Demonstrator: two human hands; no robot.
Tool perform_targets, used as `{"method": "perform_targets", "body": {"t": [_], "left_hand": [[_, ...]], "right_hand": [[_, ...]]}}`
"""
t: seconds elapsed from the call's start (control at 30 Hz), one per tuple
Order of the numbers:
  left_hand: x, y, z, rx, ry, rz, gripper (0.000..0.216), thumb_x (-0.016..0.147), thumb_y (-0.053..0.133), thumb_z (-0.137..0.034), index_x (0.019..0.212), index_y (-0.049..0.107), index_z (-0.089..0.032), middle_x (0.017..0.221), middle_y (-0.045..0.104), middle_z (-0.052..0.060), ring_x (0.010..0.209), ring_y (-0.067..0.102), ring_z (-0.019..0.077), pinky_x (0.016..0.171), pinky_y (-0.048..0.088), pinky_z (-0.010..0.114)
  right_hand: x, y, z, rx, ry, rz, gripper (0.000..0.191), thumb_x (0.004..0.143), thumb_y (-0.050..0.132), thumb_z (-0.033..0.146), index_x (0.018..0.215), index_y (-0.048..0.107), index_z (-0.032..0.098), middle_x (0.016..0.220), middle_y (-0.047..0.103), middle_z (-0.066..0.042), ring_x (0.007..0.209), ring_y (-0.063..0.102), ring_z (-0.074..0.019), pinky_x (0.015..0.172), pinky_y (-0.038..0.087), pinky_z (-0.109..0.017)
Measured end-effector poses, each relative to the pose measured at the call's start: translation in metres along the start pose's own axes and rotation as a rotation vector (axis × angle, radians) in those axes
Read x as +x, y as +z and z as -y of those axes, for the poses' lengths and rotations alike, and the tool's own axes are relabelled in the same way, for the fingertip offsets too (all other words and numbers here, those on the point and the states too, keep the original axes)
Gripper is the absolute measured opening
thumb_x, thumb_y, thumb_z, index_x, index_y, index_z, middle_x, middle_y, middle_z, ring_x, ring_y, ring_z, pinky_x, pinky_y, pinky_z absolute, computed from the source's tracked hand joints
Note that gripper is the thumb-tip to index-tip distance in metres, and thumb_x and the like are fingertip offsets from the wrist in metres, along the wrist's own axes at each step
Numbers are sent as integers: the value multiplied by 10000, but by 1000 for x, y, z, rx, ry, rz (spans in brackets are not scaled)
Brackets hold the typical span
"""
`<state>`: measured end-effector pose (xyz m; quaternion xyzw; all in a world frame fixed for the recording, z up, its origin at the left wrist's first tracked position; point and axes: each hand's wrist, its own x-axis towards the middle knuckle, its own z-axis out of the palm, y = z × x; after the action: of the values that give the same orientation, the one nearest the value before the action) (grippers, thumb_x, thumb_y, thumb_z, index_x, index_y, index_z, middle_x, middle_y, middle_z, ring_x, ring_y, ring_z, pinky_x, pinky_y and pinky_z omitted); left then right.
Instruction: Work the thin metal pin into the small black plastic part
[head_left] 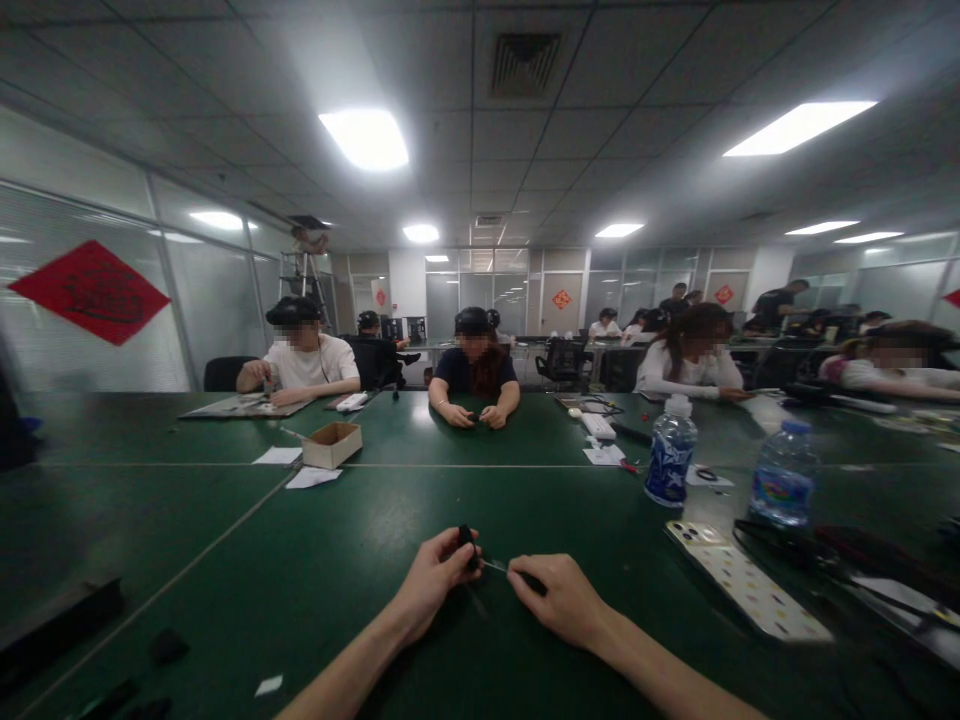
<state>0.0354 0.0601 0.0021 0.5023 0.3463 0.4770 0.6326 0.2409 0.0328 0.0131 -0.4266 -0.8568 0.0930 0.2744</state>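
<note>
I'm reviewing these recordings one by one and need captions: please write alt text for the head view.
A person's left hand holds a small black object while the right hand holds a thin tool, its shaft toward the object, at a green table. Two plastic bottles and a patterned phone are at the right; other people sit across the table.

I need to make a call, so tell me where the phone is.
In the head view, the phone lies on the green table, to the right of the right hand, just nearer than the blue-capped bottle.
</note>
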Motion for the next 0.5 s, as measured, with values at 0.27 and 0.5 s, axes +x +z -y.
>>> {"method": "perform_targets", "body": {"t": [0.27, 0.5], "left_hand": [[-1, -2, -1, 89, 28, 73, 342, 759, 645, -342, 1031, 600, -139, 947, 605, 76, 841, 587, 178, 813, 471, 340], [-3, 1, -5, 111, 32, 111, 292, 767, 627, -359, 945, 604, -128, 897, 606, 68, 834, 585, 179, 788, 469, 320]], "right_hand": [[-1, 1, -1, -16, 3, -6, 281, 918, 400, 303, 916, 659, 194, 797, 676, -24, 704, 618, -144, 653, 440, -223], [1, -4, 0, 68, 31, -53, 304, 918, 379, 320, 898, 648, 181, 819, 673, -37, 721, 622, -159, 645, 458, -233]]}}
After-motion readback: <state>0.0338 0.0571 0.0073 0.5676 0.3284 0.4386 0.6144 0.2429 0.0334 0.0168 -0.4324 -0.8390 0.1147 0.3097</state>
